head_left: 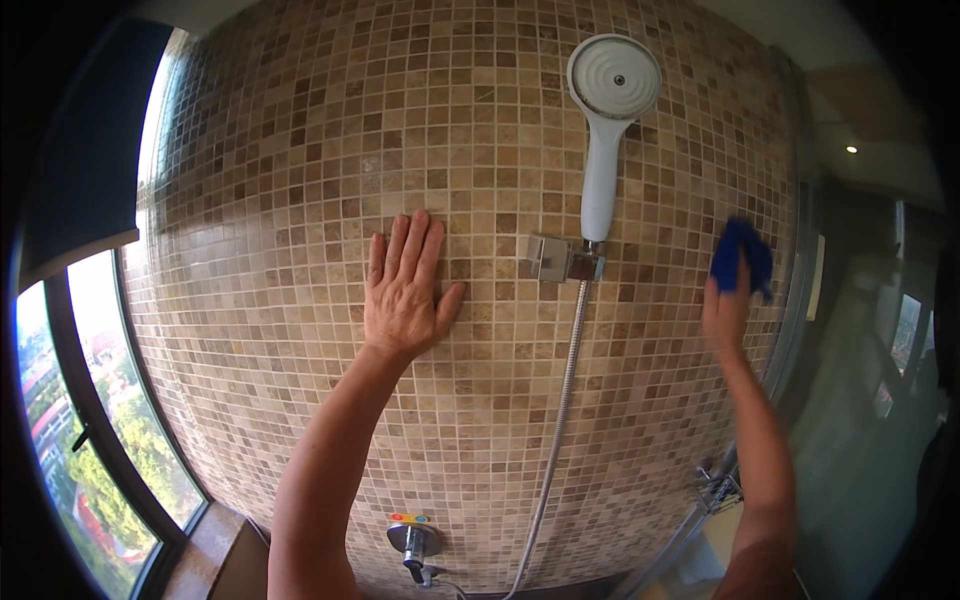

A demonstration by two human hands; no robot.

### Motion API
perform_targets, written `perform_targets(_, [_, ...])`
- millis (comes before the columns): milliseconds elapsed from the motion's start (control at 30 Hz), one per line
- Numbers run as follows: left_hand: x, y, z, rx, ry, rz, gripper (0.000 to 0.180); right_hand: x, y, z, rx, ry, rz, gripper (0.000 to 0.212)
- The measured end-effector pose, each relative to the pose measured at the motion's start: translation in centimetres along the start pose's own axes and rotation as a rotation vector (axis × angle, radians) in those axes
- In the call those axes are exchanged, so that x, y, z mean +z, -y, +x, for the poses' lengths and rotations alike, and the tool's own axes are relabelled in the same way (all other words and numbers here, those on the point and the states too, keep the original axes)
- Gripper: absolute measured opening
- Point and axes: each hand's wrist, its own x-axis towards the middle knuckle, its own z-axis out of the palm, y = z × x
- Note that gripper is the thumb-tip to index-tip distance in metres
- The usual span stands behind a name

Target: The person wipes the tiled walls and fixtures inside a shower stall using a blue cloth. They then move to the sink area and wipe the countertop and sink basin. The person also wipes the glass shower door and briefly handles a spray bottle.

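Note:
My left hand [402, 292] lies flat on the mosaic-tiled wall [480, 390], its fingers stretched upward and the thumb out to the side. Over to the right, my right hand [726, 315] grips a dark blue cloth [741, 258] against the same wall, close to its right edge. The cloth is bunched around the fingers and hides their tips. Between the two hands a white shower head [614, 80] hangs upright in a square metal wall bracket [551, 258]. From its handle a metal hose [566, 390] runs down the wall.
A shower tap [413, 540] with a round plate juts out low on the wall. At the left are a window [110, 390] and a dark blind [95, 140]. A glass panel [860, 400] stands on the right, with metal hardware [718, 488] near my right forearm.

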Motion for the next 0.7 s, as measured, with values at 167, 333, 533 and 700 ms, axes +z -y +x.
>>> perform_targets(167, [-0.2, 0.1, 0.1, -0.003, -0.003, -0.043, 0.077, -3.7, 4.0, -16.8, -0.187, 0.425, -0.245, 0.043])
perform_targets(333, [-0.4, 0.3, 0.0, 0.004, -0.006, -0.048, 0.078, -5.2, 9.3, -18.4, 0.068, 0.582, 0.142, 0.039])
perform_targets(533, [-0.6, 0.9, -0.5, 0.023, 0.075, -0.06, 0.08, -6.6, 20.8, -12.2, -0.071, 0.222, 0.258, 0.042])
perform_targets(700, [-0.9, 0.6, -2.5, 0.051, 0.15, -0.089, 0.082, -5.0, 29.1, -9.8, -0.479, 0.295, 0.237, 0.041])
